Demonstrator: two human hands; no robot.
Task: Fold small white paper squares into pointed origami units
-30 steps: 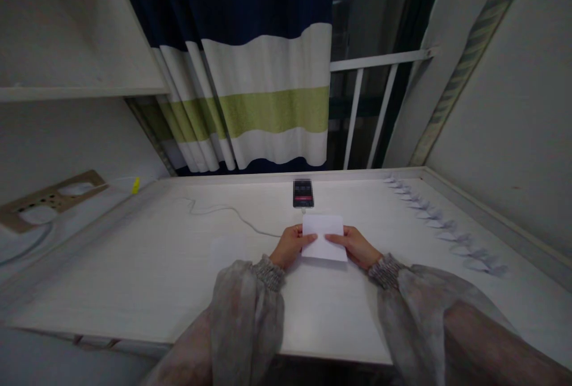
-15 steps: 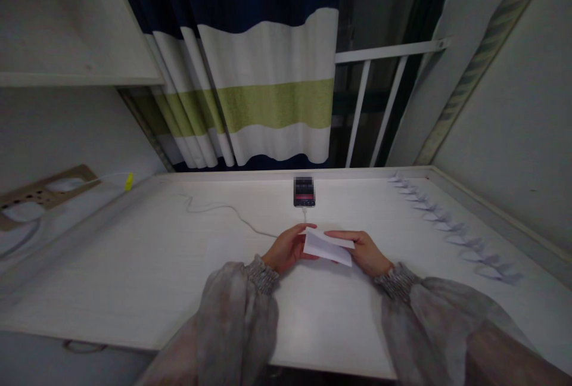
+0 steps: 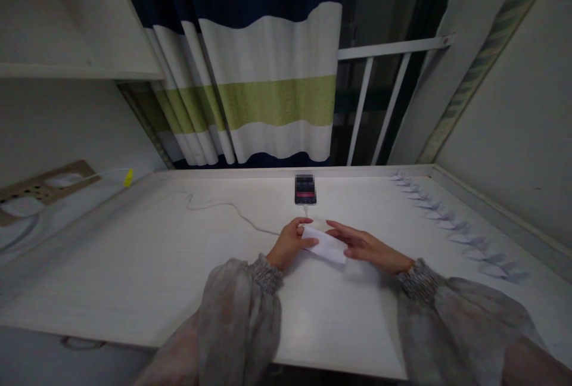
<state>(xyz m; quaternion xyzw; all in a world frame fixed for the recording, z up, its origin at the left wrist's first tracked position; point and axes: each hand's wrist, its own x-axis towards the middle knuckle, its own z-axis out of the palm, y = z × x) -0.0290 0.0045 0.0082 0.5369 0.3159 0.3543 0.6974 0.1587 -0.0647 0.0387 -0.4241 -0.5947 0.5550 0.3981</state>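
Observation:
A folded sheet of white paper [image 3: 328, 246] is held just above the white desk, slanting down to the right. My left hand [image 3: 288, 244] pinches its left end, thumb on top and fingers behind. My right hand [image 3: 370, 249] is at the paper's right end, its fingers stretched and apart from the thumb. The thumb tip is close to the paper's right edge; whether it touches I cannot tell. Just beyond the hands lies a phone [image 3: 305, 189] with a white cable [image 3: 241, 214] plugged into its near end.
Several folded paper shapes [image 3: 458, 226] stand in a row along the desk's right side. The desk [image 3: 134, 267] reaches back to a striped curtain [image 3: 277, 100] and a window with a white railing [image 3: 393, 49]. A power strip [image 3: 49, 189] is on the left wall.
My right hand has loosened from the paper and spread its fingers, shifting slightly right. The paper's gaping fold now looks flatter, and my left thumb has come onto its top.

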